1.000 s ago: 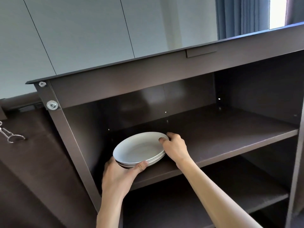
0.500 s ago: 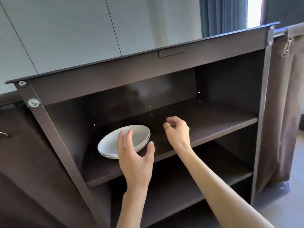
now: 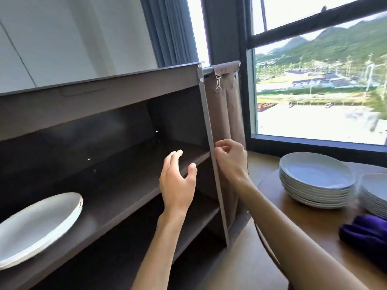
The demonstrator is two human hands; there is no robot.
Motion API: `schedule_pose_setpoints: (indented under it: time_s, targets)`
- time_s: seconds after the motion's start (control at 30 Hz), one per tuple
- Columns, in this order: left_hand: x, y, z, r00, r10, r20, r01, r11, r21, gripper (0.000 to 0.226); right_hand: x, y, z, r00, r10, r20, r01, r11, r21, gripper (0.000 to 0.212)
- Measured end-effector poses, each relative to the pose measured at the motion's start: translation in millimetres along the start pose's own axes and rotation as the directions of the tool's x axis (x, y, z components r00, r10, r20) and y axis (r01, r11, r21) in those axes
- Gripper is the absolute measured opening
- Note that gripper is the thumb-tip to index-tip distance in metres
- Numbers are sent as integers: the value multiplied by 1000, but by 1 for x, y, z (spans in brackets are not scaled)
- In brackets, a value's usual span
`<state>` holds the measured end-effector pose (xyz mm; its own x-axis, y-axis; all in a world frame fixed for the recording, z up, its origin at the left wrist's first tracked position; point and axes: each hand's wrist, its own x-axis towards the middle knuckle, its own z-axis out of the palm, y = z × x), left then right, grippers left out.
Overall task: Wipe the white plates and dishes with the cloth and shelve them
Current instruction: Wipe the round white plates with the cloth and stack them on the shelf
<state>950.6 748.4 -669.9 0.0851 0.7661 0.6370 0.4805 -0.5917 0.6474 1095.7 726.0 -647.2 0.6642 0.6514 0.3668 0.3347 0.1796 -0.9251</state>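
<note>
The dark cabinet (image 3: pixel 100 88) holds shelved white plates (image 3: pixel 35 227) on its upper shelf at far left. On the wooden table (image 3: pixel 314 231) by the window wait a tall plate stack (image 3: pixel 316 181), a second stack (image 3: pixel 374 193) and the purple cloth (image 3: pixel 366 231). These look glazed, heavy, slippery and breakable; best lifted singly by opposite rims. Left hand (image 3: pixel 178 181) hangs empty with fingers loosely spread; right hand (image 3: pixel 230 160) is lightly curled, holding nothing.
</note>
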Motion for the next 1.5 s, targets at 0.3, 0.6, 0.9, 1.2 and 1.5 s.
schedule_pose_setpoints:
  time_s: [0.3,0.6,0.9,1.2,1.5]
  targets:
    - [-25,81,140,941,168,293,-100,967,-234,44,16,39,-151,960,28,-279,-96,968,-232,19]
    - [-55,122,233,829,191,525,-121,979,-165,59,-2,91,-233,846,142,-514,-328,898,-292,18]
    - [-58,101,265,629,-20,777,2,1000,24,93,-60,158,-250,794,245,-557,-579,583,-570,29]
    - [-48,91,256,616,2,788,36,999,-30,37,-56,166,-252,804,271,-529,-588,488,-645,39]
    - [-57,103,243,678,9,735,27,999,-37,25,-69,149,-259,834,272,-480,-535,609,-585,33]
